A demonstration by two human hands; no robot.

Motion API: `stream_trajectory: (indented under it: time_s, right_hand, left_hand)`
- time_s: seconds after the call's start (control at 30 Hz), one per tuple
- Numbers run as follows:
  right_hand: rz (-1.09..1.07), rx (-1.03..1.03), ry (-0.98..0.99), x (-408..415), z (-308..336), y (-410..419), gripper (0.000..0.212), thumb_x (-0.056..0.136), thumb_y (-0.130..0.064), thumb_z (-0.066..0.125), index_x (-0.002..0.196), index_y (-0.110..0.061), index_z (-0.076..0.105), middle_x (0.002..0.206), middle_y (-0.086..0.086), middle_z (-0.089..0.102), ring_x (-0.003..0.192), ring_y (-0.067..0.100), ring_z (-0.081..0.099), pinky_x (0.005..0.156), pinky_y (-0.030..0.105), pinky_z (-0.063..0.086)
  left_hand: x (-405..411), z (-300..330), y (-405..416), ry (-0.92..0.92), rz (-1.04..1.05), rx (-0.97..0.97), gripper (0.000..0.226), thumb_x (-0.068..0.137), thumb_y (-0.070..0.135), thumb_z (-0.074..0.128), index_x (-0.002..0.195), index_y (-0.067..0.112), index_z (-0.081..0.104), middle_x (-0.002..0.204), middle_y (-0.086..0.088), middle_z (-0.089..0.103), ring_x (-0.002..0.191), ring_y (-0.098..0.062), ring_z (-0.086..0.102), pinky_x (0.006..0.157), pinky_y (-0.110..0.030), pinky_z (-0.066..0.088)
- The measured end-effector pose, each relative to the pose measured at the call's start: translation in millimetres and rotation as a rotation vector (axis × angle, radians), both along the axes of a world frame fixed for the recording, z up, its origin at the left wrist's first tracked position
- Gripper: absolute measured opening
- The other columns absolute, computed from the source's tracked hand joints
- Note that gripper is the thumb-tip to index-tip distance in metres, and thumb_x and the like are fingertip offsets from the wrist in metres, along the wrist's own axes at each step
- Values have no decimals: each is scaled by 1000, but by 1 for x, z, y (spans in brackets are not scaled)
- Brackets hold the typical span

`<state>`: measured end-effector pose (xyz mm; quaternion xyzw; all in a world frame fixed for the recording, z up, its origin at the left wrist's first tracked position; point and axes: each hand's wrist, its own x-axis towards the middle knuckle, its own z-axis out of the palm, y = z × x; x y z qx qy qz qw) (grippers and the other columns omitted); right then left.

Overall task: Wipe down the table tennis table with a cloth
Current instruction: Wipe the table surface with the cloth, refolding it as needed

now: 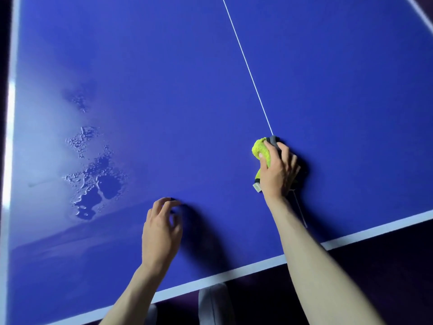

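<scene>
A: What sits furthest left on the blue tabletop (178,95)?

B: A white edge stripe (10,127) catching glare, then a patch of water puddles (93,174) (beaded, uneven, in about 3 clusters) lying well left of both hands.

A: And the left hand (161,228)?

B: It is near the tabletop's near edge, fingers loosely curled with the tips at the surface, holding nothing.

A: Next to the right?

B: The thin white centre line (246,62) runs down to the cloth (261,152), a bunched yellow-green one with a grey part at its top and a small tag by the wrist. It lies on the tabletop right over that line.

A: Who has it?

B: The right hand (278,171) grips it, thumb on the yellow side, fingers wrapped over, pressing it down.

A: Beyond that?

B: The white end stripe (375,228) and dark floor (386,266).
</scene>
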<state>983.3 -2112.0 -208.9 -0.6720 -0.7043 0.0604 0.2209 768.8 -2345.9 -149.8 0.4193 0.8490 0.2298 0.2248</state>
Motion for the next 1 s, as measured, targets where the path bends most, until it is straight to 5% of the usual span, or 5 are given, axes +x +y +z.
stream_trajectory:
  time_s: [0.27, 0.63, 0.8, 1.0]
  right_hand:
    - [102, 6, 16, -131, 4, -71, 44, 89, -34, 78, 131, -40, 66, 137, -7, 59, 102, 28, 54, 80, 45, 40]
    - [152, -57, 23, -351, 8, -243, 48, 89, -31, 78, 133, -41, 64, 134, -5, 60, 97, 26, 53, 84, 45, 40]
    - [219, -94, 48, -450, 14, -327, 50, 88, -30, 76, 135, -39, 63, 134, -3, 60, 97, 26, 52, 84, 45, 42]
    - [200, -86, 61, -535, 9, -381, 43, 94, -27, 71, 135, -37, 64, 135, 1, 62, 100, 29, 56, 81, 46, 44]
  left_hand:
    - [-78, 21, -32, -90, 228, 32, 30, 94, 8, 55, 116, 25, 65, 125, 10, 54, 113, -20, 54, 85, -43, 51]
    - [-256, 29, -128, -161, 420, 35, 31, 93, 5, 52, 114, 20, 67, 117, 3, 55, 89, -17, 53, 78, -32, 38]
    - [-330, 39, -175, -184, 455, 43, 33, 92, 7, 50, 117, 21, 67, 125, 3, 56, 111, -19, 54, 86, -32, 38]
    - [-388, 43, -210, -215, 542, 81, 34, 91, 9, 51, 116, 25, 66, 123, 4, 57, 113, -17, 54, 91, -31, 40]
